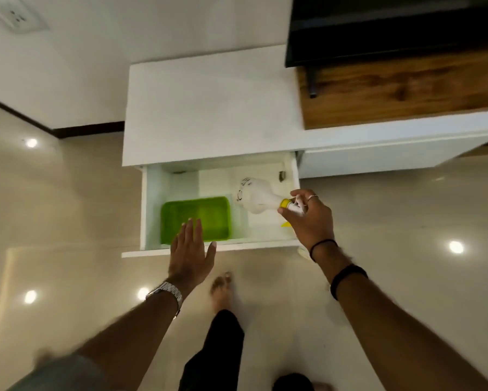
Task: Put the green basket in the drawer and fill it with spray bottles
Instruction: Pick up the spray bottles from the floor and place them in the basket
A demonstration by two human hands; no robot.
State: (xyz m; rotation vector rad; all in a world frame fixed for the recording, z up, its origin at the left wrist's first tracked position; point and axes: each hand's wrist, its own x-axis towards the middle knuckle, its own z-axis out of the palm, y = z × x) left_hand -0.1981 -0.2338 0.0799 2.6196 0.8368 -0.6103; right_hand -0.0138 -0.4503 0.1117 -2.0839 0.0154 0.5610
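The white drawer [149,210] stands pulled out from a white cabinet. A green basket [209,213] lies in its left half, with nothing in it. My left hand [190,252] hovers flat over the basket's near edge and the drawer front, fingers spread, holding nothing. My right hand [311,218] grips the yellow-collared head of a white spray bottle [255,197]. The bottle tilts over the right half of the drawer, beside the basket and outside it. A yellow trigger tip pokes out below my fingers.
The white cabinet top [209,108] lies behind the drawer. A wooden shelf [406,91] with a dark unit above sits to the right. Glossy beige floor tiles [68,221] surround the cabinet. My bare foot [221,289] stands just in front of the drawer.
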